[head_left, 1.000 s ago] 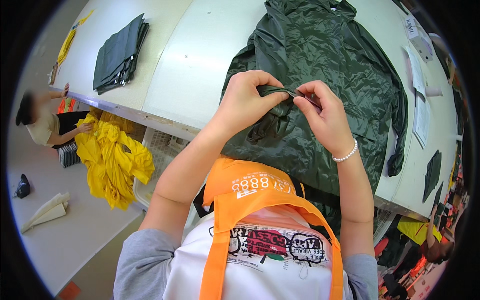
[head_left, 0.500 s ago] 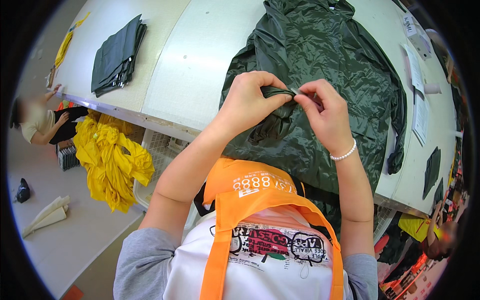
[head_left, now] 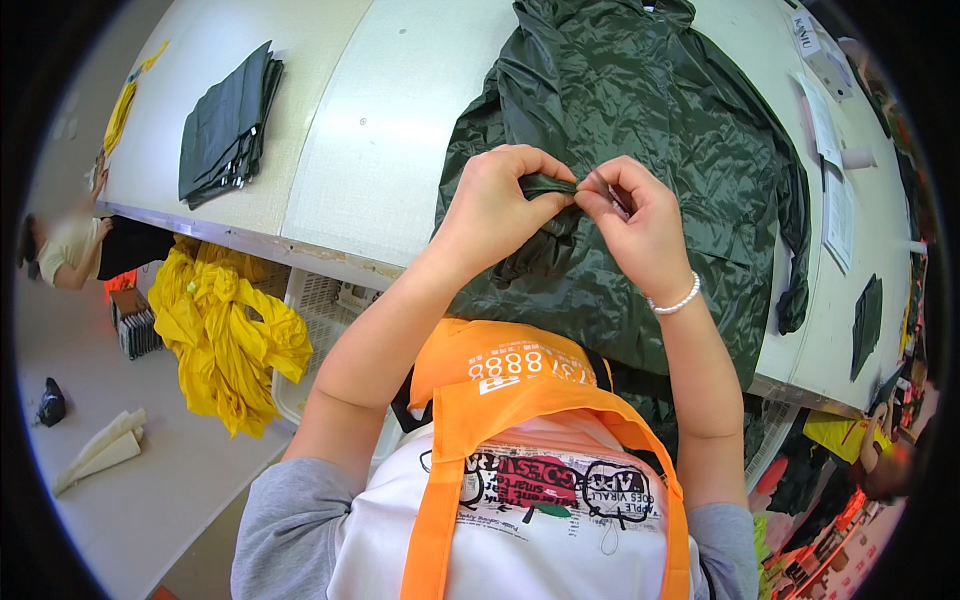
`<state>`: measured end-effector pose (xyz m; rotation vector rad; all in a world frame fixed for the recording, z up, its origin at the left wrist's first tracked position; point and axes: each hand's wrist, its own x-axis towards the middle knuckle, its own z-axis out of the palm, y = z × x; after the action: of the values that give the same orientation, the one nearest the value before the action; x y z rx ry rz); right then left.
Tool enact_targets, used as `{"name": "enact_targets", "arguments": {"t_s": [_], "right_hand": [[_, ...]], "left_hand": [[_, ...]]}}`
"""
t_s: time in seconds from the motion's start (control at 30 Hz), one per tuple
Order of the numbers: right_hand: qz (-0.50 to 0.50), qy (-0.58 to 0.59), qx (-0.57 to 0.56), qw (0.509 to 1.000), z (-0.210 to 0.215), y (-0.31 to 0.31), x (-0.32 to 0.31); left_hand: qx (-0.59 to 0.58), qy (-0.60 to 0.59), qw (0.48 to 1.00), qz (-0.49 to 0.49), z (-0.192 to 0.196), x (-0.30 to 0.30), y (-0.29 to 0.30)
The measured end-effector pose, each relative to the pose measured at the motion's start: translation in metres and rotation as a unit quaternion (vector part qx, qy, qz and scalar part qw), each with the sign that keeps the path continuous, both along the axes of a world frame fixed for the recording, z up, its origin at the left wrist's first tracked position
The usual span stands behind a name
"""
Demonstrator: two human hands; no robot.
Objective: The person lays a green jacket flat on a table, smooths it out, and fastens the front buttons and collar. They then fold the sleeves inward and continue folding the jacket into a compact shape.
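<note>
A dark green, crinkled jacket lies spread on the table before me, its collar away from me. Bunched fabric of one sleeve is pinched between the thumb and fingers of my left hand, and its loose folds hang below. My right hand is closed, its thumb and fingertip meeting at the edge of that bunched cloth. Something small and slim shows between its curled fingers, mostly hidden, so I cannot make out its kind. Both hands are just above the jacket.
A stack of folded dark green garments lies on the white table at left. Yellow fabric hangs by a white plastic basket. Papers and a white box are at right. Other people stand at both sides.
Both hands have shifted slightly left, the right one more, with the bunched sleeve still between them. At far left, the other person's arm has moved. The jacket lies much the same.
</note>
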<state>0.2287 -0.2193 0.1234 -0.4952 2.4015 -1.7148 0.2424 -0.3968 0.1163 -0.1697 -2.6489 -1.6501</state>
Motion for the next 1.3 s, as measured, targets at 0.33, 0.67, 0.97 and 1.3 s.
{"name": "enact_targets", "arguments": {"t_s": [0.33,0.67,0.97,1.3], "right_hand": [[-0.029,0.057,0.021,0.998,0.000,-0.005,-0.006],[0.019,-0.026,0.061,0.998,0.021,0.025,0.010],[0.022,0.063,0.078,0.995,0.021,0.012,0.003],[0.051,-0.166,-0.193,0.966,-0.037,0.030,-0.016]], "left_hand": [[0.017,-0.037,0.999,-0.030,0.002,-0.006,0.009],[0.048,-0.044,0.998,-0.016,0.006,-0.008,0.004],[0.027,-0.006,0.999,-0.021,0.008,-0.007,0.010],[0.289,-0.139,0.947,-0.026,0.011,-0.012,-0.008]]}}
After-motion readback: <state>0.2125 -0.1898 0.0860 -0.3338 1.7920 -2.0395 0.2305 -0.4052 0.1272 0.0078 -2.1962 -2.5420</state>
